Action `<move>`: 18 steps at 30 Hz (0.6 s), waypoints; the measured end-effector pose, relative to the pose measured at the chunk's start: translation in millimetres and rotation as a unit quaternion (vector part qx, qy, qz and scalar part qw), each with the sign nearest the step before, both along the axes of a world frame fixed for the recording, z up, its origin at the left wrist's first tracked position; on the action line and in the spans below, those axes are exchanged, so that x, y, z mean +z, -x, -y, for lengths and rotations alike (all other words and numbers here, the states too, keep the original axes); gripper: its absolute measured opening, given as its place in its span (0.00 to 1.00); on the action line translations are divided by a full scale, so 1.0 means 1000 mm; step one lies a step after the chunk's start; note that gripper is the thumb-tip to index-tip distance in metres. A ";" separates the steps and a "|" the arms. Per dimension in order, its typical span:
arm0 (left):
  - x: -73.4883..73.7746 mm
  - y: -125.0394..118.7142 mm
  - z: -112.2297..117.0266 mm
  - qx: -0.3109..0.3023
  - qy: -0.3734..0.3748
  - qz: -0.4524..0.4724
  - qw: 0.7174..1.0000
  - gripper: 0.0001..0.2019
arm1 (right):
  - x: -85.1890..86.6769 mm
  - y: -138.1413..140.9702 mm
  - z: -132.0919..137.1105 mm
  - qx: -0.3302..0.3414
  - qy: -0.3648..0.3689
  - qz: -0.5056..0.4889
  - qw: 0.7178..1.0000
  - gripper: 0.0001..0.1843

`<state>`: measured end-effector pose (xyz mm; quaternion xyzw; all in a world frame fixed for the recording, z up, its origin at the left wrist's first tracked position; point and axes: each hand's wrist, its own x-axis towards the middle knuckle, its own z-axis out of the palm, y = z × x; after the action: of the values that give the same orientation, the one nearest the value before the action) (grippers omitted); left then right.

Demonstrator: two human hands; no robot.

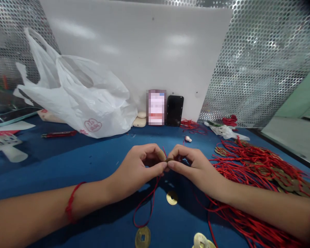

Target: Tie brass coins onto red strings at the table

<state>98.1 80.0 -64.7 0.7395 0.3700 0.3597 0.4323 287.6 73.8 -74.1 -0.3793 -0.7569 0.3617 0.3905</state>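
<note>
Left hand (138, 168), right hand (193, 165), raised together, pinching one brass coin (169, 159)

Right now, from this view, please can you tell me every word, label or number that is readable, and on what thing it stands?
White plastic bag: red stamp, too blurred to read.
Pixelated upright card: unreadable.
Held brass coin: marks too small to read.
Square-holed brass coin: marks too blurred to read.
Nothing can be quoted.
</note>
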 end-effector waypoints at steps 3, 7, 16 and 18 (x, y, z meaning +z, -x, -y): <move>-0.001 0.000 0.000 -0.007 0.005 0.001 1.000 0.04 | -0.001 0.000 -0.001 0.001 0.028 -0.018 0.999 0.08; -0.001 0.000 0.002 -0.014 0.021 0.002 1.000 0.04 | -0.001 0.000 -0.001 0.031 0.060 -0.032 0.997 0.11; 0.001 0.000 0.002 -0.007 0.014 -0.004 1.000 0.07 | 0.002 -0.009 -0.007 -0.135 -0.038 -0.155 0.978 0.12; 0.002 -0.001 0.002 0.001 0.026 0.001 1.000 0.08 | 0.003 -0.017 -0.017 -0.192 -0.025 -0.226 0.955 0.12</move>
<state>99.2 78.5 -62.9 0.7275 0.3793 0.3509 0.4513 304.2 90.9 -71.4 -0.4164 -0.5705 0.3369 0.6227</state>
